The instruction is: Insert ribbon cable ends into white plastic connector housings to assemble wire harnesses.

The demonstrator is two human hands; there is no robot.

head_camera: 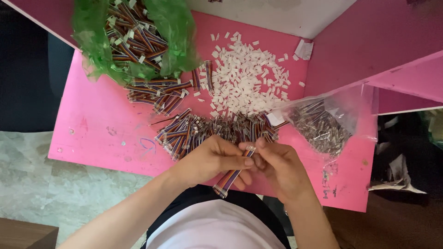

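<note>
My left hand (210,161) grips a short multicoloured ribbon cable (231,177) that slants down toward my body, its lower end fitted with a white connector. My right hand (279,166) pinches the cable's upper end (249,149) with its fingertips. Both hands meet over the near edge of a pink table (92,124). Just beyond my fingers lies a loose heap of the same ribbon cables (207,129). Whether a small white piece sits in my right fingertips is too small to tell.
A pile of small white plastic housings (244,78) covers the table's far middle. A green plastic bag (134,39) of cable bundles sits far left, with more bundles (159,92) spilled below it. A clear bag (323,122) of cables lies right. Pink partition walls (369,41) close the right side.
</note>
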